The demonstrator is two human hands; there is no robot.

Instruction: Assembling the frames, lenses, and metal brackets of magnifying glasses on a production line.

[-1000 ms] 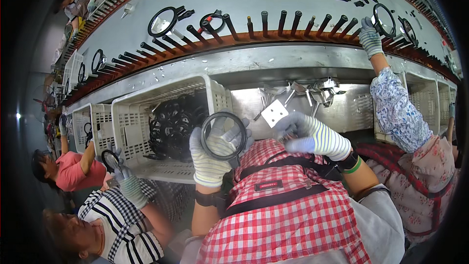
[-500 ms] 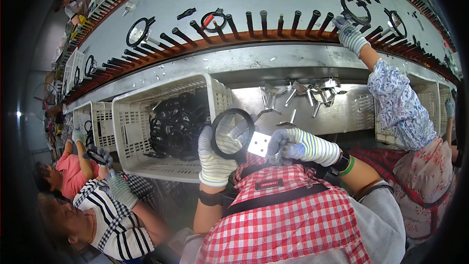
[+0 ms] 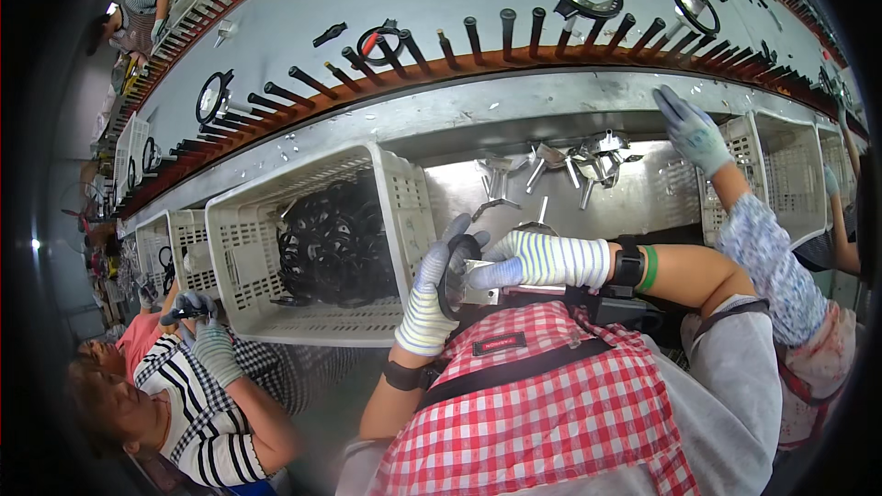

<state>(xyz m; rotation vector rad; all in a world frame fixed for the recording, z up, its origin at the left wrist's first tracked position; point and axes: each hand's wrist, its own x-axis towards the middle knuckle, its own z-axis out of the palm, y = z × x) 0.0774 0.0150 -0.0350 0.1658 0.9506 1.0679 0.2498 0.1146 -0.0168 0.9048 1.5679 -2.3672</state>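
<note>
In front of my chest, my left hand (image 3: 424, 303) is wrapped round a black ring (image 3: 450, 283), which is seen nearly edge-on. My right hand (image 3: 547, 260) grips a metal bracket with a flat silver plate (image 3: 481, 287), pressing it up to the ring's right side. Whether the two parts are joined is hidden by my fingers. Both hands wear striped knit gloves. Just beyond my right hand, several silver metal brackets (image 3: 597, 165) lie on a steel tray (image 3: 652, 191).
A white plastic basket (image 3: 395, 211) of black rings stands to my left. Upright black-tipped pegs (image 3: 508, 32) line the bench, some bearing rings (image 3: 586, 9). A co-worker's gloved hand (image 3: 698, 138) reaches in at right; another co-worker (image 3: 197, 404) sits at left.
The black ring has turned from facing me to nearly edge-on, and the plate now meets it. The pegs have shifted left. The right-hand co-worker's hand has drawn back from them.
</note>
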